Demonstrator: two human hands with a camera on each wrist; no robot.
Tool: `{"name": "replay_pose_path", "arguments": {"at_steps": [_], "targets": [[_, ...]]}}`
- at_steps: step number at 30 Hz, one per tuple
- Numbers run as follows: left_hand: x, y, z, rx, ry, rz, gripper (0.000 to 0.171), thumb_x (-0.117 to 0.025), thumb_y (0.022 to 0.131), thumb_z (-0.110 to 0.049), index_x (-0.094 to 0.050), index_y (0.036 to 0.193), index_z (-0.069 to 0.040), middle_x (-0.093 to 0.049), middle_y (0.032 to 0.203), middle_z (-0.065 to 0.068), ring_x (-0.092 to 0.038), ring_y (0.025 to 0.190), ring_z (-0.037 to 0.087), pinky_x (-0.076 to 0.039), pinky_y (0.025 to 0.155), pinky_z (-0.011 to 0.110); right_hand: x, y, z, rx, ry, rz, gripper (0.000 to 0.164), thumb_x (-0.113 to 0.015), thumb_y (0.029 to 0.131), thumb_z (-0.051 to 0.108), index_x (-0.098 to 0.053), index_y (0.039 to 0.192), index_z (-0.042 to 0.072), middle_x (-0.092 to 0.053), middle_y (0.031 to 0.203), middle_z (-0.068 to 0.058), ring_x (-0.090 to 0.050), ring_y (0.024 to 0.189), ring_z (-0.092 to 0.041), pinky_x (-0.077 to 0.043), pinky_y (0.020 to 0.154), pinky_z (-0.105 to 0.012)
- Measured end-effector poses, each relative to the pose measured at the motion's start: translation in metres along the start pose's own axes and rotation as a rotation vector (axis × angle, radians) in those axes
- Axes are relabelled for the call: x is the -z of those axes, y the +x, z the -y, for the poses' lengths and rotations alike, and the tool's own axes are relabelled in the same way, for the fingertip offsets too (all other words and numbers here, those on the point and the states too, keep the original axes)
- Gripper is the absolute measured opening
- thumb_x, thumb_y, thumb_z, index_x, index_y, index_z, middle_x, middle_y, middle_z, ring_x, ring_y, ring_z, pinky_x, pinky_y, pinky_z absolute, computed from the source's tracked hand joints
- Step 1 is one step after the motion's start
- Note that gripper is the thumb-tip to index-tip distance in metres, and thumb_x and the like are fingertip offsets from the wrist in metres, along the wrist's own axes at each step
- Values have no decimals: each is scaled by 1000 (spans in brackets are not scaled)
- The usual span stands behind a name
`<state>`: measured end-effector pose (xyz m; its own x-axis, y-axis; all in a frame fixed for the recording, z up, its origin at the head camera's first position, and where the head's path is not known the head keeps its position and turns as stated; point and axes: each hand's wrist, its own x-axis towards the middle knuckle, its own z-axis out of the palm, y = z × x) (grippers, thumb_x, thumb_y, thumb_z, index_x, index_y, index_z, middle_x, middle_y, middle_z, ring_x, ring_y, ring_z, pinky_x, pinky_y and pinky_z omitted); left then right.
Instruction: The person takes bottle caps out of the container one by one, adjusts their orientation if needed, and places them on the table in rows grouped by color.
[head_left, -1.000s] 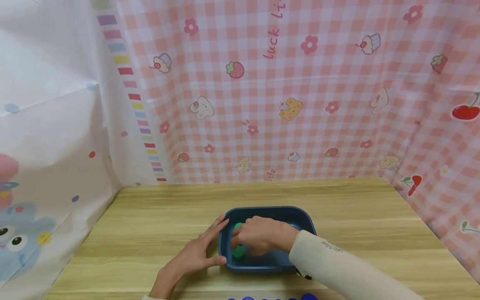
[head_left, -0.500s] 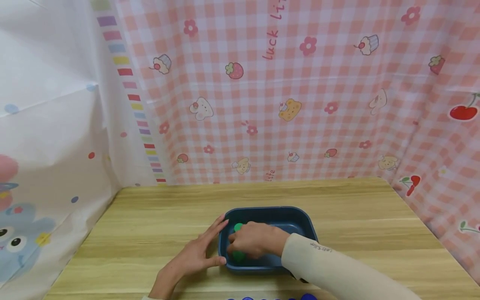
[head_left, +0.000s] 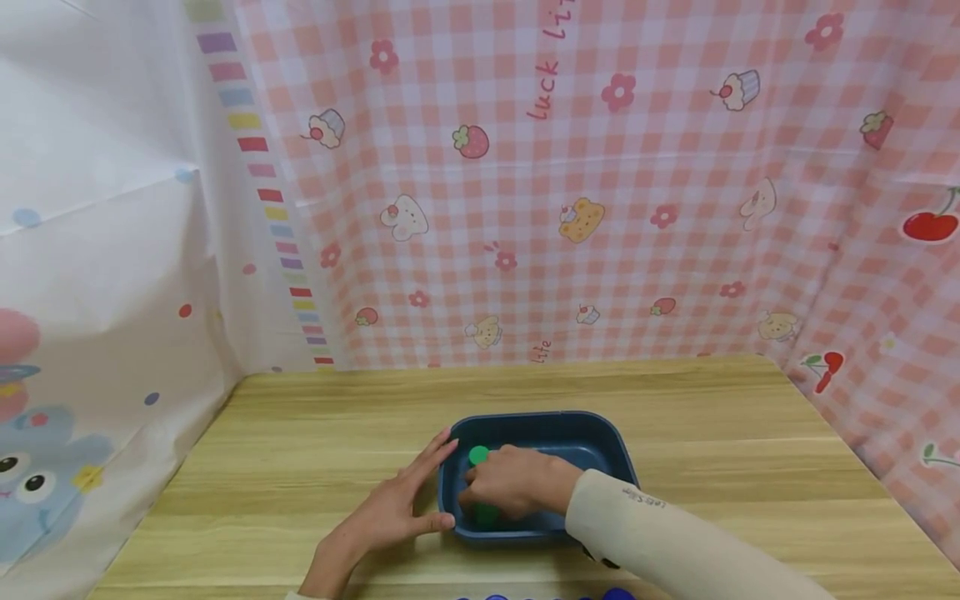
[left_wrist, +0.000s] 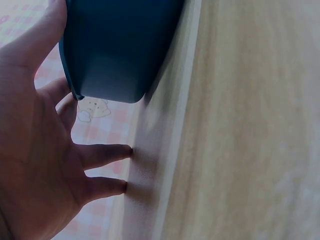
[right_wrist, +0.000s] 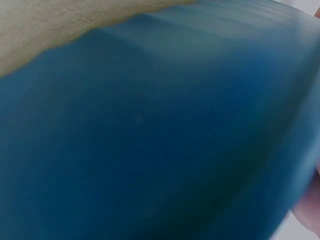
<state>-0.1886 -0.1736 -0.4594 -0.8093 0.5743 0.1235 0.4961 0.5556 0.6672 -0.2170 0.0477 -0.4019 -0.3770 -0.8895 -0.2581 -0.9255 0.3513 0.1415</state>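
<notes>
A dark blue plastic tub (head_left: 540,536) stands on the wooden table. My left hand (head_left: 381,510) lies against its left end, thumb at the near corner and fingertips at the far one. In the left wrist view, the thumb and two fingers touch the rim while the other two fingers stretch down to the table. Inside the tub, my right hand (head_left: 513,482) is bent over with curled fingers on a green round cap (head_left: 487,515), partly hidden under them. A second green cap (head_left: 478,455) shows just behind the knuckles. Tub wall fills most of the right wrist view.
Several blue round caps (head_left: 618,594) line the bottom edge of the head view, in front of the tub. Wood-grain tabletop (head_left: 322,433) surrounds the tub. A pink checked cloth (head_left: 525,275) hangs behind, with a white patterned sheet (head_left: 112,250) on the left.
The right hand has dropped nearer the tub's front, then shifted slightly right, and the near green cap has moved right with it. The left hand has stayed in place.
</notes>
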Motion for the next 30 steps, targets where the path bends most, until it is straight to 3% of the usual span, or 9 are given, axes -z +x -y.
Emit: {"name": "replay_pose_path", "arguments": {"at_steps": [15, 24, 30], "targets": [[1, 0, -2, 12, -27, 0, 83, -68, 88, -39, -18, 154, -31, -4, 159, -13, -26, 138, 35, -31, 98, 66, 10, -11, -7, -35, 84, -45, 35, -79, 81, 24, -65, 111, 33, -63, 106, 11, -59, 73, -4, -50, 63, -21], [0, 1, -1, -1, 5, -15, 81, -67, 90, -34, -18, 154, -28, -4, 160, -10, -29, 136, 39, -36, 94, 66, 16, -23, -12, -44, 138, -99, 32, -79, 80, 25, -66, 109, 30, -65, 104, 11, -61, 75, -4, -49, 60, -18], [-2, 0, -1, 16, -1, -23, 78, -63, 91, -43, -19, 154, -30, -4, 160, -11, -27, 137, 37, -33, 96, 66, 19, -32, -12, -54, 143, -116, 34, -78, 81, 27, -66, 113, 30, -64, 114, 9, -63, 85, -7, -50, 64, -20]]}}
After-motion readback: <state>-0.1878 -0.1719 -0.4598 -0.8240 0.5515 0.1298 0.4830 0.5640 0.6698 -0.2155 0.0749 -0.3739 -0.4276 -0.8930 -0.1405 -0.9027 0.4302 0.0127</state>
